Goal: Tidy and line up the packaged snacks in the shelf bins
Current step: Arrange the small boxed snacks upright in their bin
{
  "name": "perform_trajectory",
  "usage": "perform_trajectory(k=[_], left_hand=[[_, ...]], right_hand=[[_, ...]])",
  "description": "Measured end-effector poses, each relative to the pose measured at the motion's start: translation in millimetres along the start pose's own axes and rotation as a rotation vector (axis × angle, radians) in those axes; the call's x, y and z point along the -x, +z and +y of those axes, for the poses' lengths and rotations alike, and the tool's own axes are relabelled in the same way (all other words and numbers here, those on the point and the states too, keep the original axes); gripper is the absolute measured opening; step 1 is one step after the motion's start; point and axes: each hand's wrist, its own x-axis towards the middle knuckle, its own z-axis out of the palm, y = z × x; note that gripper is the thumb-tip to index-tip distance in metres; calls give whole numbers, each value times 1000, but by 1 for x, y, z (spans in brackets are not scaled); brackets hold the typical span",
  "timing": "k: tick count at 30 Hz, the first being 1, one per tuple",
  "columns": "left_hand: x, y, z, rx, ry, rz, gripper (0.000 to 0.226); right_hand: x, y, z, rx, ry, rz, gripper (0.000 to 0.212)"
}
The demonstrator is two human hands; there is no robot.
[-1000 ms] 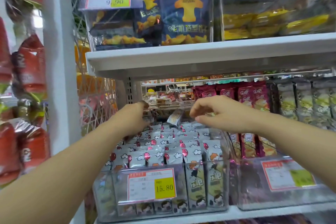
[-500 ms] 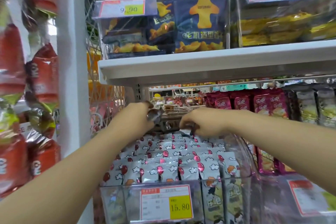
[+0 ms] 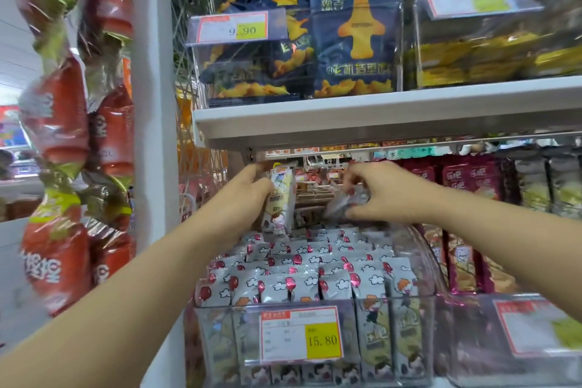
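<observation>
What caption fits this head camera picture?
Left hand holds a pale packet, right hand a grey packet, over the bin.

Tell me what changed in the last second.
The left hand lifted a pale packet upright above the back of the bin. The right hand took hold of a grey packet. The front rows of packets and the price tag stayed put.

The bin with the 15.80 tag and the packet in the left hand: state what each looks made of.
Bin: likely clear rigid plastic, glossy; packets show through its walls. Packet in the left hand: seemingly thin printed plastic film, slightly shiny; exact film unclear.
</observation>
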Motion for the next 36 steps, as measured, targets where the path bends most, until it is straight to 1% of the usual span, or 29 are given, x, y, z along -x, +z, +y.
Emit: perform_trajectory(k=[2,3,4,6,8,10,12,13,14,16,18,20,22,24,26,28,32,36], left_hand=[[6,8,4,355,-138,-75,27],[8,12,5,497,-189,-120,28],[9,16,5,597,-223,-166,31],[12,22,5,688,-249,-230,35],[16,28,9,706,-267,-278,31],[20,33,11,653,-261,-304,25],[23,38,14,562,-215,-356,21],[22,40,12,532,-184,-365,24],[23,42,13,516,-162,-345,28],[20,42,10,447,-97,-246,34],[17,41,6,347,-46,-179,44],[17,41,4,236,19,-154,57],[20,43,6,195,112,-103,54],[23,45,10,176,175,-44,50],[24,46,11,139,210,-20,46],[26,47,10,125,220,-18,44],[27,49,8,112,229,-20,48],[26,51,7,94,230,-33,48]], right_hand=[[13,-10,3,-62,24,169,25],[19,-15,4,-92,39,215,25],[25,-20,5,-138,49,238,24],[37,-28,5,-238,73,251,24],[49,-35,4,-275,102,239,24],[57,-39,4,-299,120,214,26],[64,-43,3,-298,127,213,26],[66,-45,2,-297,126,222,26],[70,-48,2,-293,122,243,25],[75,-53,0,-278,114,308,24],[81,-60,-1,-313,104,342,23],[86,-65,0,-379,107,297,27],[89,-67,-1,-398,111,226,31],[89,-66,-2,-320,99,141,31],[88,-63,-2,-209,75,29,30],[86,-60,-4,-119,70,-69,32],[80,-63,-9,10,57,-195,32],[78,-42,-15,178,0,-330,40]])
